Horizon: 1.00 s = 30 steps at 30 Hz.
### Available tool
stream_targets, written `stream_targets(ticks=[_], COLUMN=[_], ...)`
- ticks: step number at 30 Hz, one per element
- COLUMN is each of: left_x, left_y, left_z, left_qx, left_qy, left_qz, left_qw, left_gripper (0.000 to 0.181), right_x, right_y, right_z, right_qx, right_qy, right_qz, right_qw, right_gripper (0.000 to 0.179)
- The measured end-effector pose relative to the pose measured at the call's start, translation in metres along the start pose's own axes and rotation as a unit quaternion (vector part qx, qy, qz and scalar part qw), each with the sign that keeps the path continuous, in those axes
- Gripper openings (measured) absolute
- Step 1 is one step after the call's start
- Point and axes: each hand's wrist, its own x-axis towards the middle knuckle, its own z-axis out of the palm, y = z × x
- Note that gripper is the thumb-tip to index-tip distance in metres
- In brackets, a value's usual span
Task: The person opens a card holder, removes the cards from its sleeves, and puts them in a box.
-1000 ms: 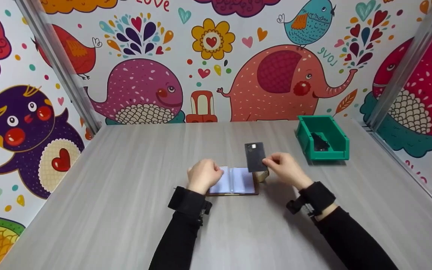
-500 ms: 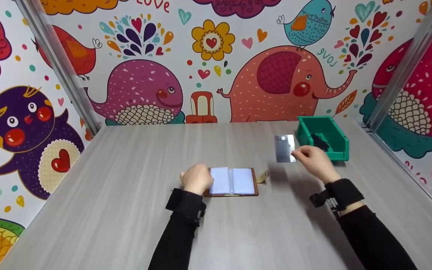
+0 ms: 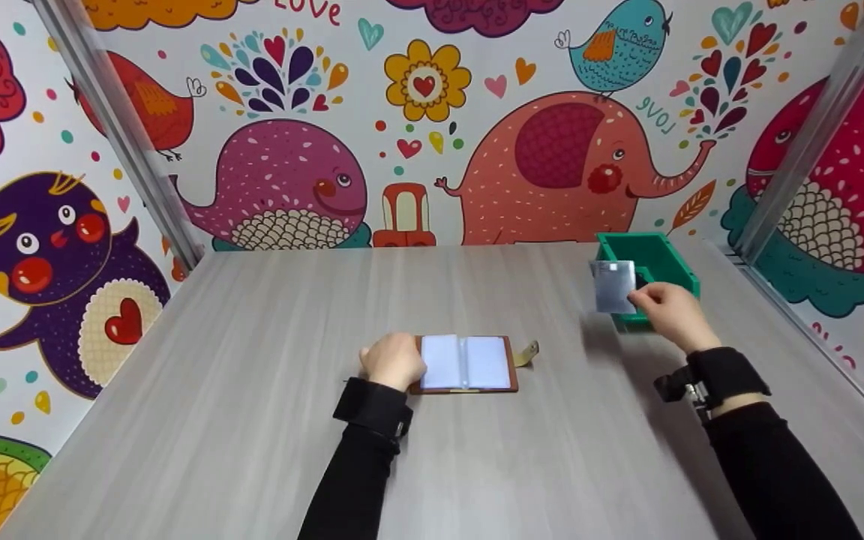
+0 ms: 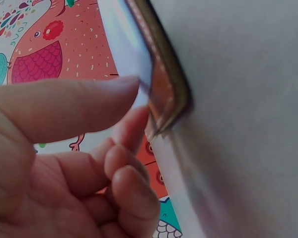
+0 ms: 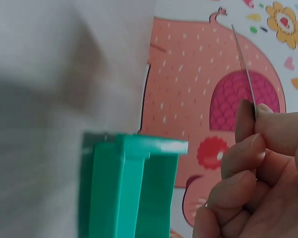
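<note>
An open card holder (image 3: pixel 486 361) with a brown cover and clear plastic sleeves lies on the table. At its left edge is my left hand (image 3: pixel 393 361); the left wrist view shows thumb and index finger pinching the cover's edge (image 4: pixel 170 89), the other fingers curled. My right hand (image 3: pixel 676 313) holds a bank card (image 3: pixel 615 287) upright between thumb and index finger. The card's face catches the light and looks silvery. Seen from the right wrist, the card (image 5: pixel 246 67) is edge-on above the pinching fingertips. It hangs in front of the green bin (image 3: pixel 653 251), covering part of it.
In the right wrist view the green bin (image 5: pixel 131 193) stands below and left of the hand. A strap with a snap (image 3: pixel 528 354) sticks out from the card holder's right side. Printed walls (image 3: pixel 289 187) bound the grey table (image 3: pixel 252 337).
My right hand has carried the card rightward, from above the card holder to in front of the green bin. My left hand has shifted slightly left and down to the holder's left edge.
</note>
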Motion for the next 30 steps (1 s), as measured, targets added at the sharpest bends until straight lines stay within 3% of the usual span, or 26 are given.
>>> stream_targets(ticks=[15, 30], left_x=[-0.001, -0.002], left_y=[0.004, 0.004], left_z=[0.001, 0.001], left_qx=[0.027, 0.034], left_qy=[0.003, 0.005], left_qz=[-0.009, -0.011], left_qw=[0.9996, 0.9993], left_gripper=[0.011, 0.011], right_x=[0.020, 0.032], right_y=[0.020, 0.023], right_z=[-0.031, -0.037], right_qx=[-0.055, -0.120], right_qy=[0.009, 0.024], right_qz=[0.055, 0.139], right_qw=[0.9969, 0.9827], right_gripper=[0.039, 0.038])
